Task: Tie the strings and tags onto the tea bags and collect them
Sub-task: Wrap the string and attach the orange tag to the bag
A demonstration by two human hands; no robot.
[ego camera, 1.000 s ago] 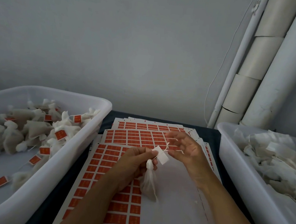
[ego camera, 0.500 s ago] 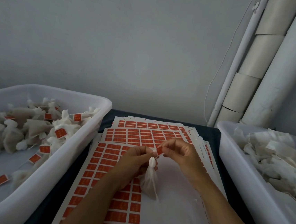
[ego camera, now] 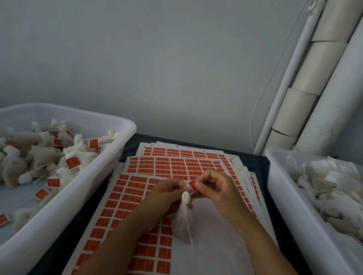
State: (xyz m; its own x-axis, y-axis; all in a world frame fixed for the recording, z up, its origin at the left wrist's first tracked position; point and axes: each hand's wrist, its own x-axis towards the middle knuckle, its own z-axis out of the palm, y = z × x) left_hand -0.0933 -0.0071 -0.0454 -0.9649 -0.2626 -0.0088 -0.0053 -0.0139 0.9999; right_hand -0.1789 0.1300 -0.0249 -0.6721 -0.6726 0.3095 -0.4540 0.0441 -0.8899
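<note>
Head view shows our left hand (ego camera: pixel 166 193) gripping the tea bag (ego camera: pixel 182 221) by its gathered neck above the tag sheets (ego camera: pixel 126 198) while our right hand (ego camera: pixel 217 189) pinches the red tag (ego camera: pixel 193 186), so we should keep both pinches tight as we fix it.

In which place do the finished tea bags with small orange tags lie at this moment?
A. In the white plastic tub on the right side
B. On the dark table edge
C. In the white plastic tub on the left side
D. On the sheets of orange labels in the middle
C: the white plastic tub on the left holds the gathered white tea bags with orange tags, while the white plastic tub on the right shows only pale untagged bags.
</note>
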